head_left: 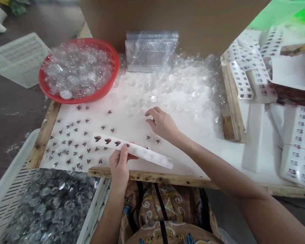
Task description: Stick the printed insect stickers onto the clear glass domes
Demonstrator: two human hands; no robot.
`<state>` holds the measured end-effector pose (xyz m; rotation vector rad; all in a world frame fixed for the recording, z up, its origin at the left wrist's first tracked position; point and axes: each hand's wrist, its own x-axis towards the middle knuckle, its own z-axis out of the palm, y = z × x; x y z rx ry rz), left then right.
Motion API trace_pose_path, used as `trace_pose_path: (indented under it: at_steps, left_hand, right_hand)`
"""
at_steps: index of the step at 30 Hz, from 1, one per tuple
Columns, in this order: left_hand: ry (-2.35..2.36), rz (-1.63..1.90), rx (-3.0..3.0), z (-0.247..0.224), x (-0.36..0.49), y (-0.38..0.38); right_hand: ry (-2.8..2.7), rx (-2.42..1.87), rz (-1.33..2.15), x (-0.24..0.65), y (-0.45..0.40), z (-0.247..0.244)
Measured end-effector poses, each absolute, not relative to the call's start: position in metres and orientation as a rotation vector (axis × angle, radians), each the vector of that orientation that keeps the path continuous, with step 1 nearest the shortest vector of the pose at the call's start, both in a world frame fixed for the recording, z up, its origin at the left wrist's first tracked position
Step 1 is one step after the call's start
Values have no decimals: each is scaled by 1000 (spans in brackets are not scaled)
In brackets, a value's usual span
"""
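Note:
My left hand [120, 163] is closed on a white sticker strip [152, 156], thumb on top. Several dark and reddish printed motifs show on the strip's left half; its right half looks bare. Above the white tabletop [193, 156] is my right hand [165, 126], fingers curled, with a gap between thumb and forefinger and nothing visible in it. Just beyond its fingertips lie loose clear plastic discs [153, 99]. To the left, many clear pieces with stickers [76, 145] are spread over the table, and a few stickered pieces [157, 141] sit below my right wrist.
A red basin [114, 79] heaped with clear pieces stands back left. Clear plastic boxes [151, 56] lean by a cardboard panel [193, 23]. Wooden strips [233, 101] edge the work surface. Sticker sheets [298, 145] lie right; a white crate [14, 189] of clear pieces sits lower left.

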<state>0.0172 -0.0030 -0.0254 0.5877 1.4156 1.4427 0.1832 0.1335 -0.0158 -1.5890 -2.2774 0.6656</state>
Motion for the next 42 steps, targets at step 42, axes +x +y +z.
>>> trace_pose_path:
  at_steps: [42]
  left_hand:
    - [1477, 1333, 618, -32, 15, -7]
  right_hand:
    - [-1978, -1641, 1106, 152, 174, -9]
